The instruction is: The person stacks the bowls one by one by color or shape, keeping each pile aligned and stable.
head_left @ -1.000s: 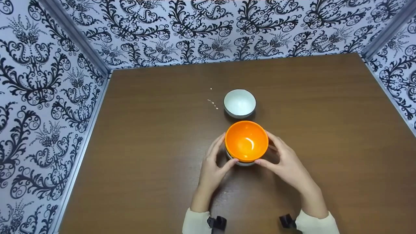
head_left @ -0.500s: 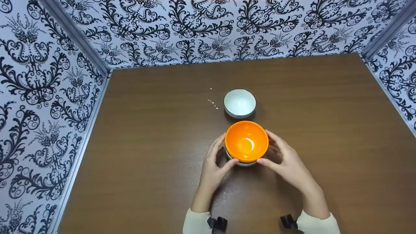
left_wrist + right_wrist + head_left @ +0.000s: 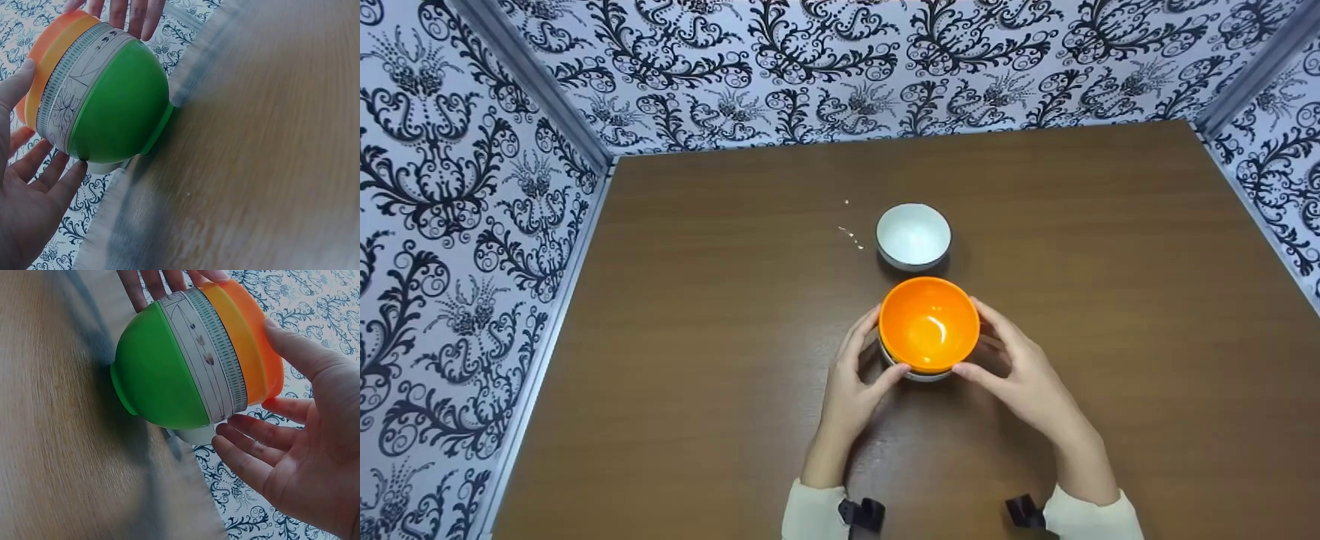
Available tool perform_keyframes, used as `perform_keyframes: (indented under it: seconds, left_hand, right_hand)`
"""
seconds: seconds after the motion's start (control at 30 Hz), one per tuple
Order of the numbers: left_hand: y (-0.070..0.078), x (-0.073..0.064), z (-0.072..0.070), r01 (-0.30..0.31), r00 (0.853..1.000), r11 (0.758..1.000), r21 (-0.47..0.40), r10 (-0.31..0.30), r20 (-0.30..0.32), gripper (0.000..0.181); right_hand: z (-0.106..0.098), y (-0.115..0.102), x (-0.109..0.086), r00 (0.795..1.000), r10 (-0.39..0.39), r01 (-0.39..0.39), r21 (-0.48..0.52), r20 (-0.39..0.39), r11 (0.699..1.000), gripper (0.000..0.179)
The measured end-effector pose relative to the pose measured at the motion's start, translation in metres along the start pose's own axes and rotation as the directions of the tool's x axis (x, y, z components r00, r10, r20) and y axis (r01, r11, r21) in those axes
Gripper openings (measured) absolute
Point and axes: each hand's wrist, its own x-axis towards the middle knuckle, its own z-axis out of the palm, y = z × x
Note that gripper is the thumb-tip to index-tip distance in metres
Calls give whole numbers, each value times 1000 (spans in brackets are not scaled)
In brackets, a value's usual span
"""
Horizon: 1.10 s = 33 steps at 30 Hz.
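Note:
An orange bowl point(image 3: 930, 324) tops a nested stack, above a yellow band point(image 3: 52, 66), a white patterned band point(image 3: 198, 354) and a green bowl point(image 3: 121, 107) with a foot at the bottom. The stack stands upright on the table. My left hand point(image 3: 846, 388) holds the orange bowl from the left, its thumb on the near side. From the right, my right hand point(image 3: 1030, 382) grips the same bowl, thumb also at the near side. Lower fingers of both hands lie beside the patterned band. Head-on, the orange bowl hides most of the stack beneath.
Just behind the stack stands a white bowl point(image 3: 913, 236). Small pale specks point(image 3: 852, 238) mark the brown table point(image 3: 720, 300) left of it. Black-and-white patterned walls point(image 3: 840, 67) border the table at the back and both sides.
My right thumb has shifted slightly to the right along the near side of the orange bowl. The stack, the white bowl and my left hand have stayed in place.

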Motion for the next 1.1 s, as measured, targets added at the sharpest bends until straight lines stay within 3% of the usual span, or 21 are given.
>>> perform_keyframes:
  seconds: [0.73, 1.1]
  left_hand:
    - [0, -1, 0, 14, 1000, 1000, -18, -14, 6, 77]
    - [2, -1, -1, 24, 1000, 999, 32, -24, 1, 79]
  right_hand:
    - [0, 3, 0, 1000, -5, 5, 1, -3, 1000, 84]
    - [-4, 3, 1, 1000, -2, 2, 4, -2, 1000, 82]
